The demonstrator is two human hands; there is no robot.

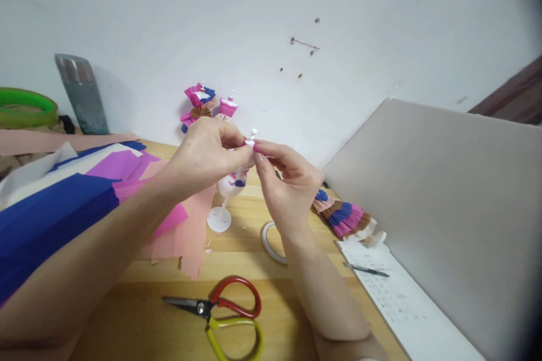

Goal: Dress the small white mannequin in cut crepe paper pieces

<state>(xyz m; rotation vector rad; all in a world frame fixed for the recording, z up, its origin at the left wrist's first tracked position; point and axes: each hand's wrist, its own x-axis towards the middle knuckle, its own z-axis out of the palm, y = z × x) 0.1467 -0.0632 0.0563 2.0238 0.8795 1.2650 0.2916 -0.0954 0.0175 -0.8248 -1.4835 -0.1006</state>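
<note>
A miniature white dress form (232,185) on a round base stands tilted between my hands, its knobbed neck showing above my fingers. Pink and blue bits of paper cover part of its torso. My left hand (207,149) is closed, thumb and fingers pinching the form's top from the left. From the right, my right hand (288,180) pinches a bit of pink paper (256,148) against the same spot. The fingers hide most of the upper body. Behind, by the wall, are a small form dressed in ruffled paper (199,104) and one with a pink top (228,105).
Scissors (202,308) with red and yellow handles lie in front, a tape roll (267,242) by my right forearm. Crepe paper sheets (63,197) spread at left near a bottle (82,93) and green ring (29,107). A ruffled paper skirt (345,217), pen (368,271) and white board (444,197) are right.
</note>
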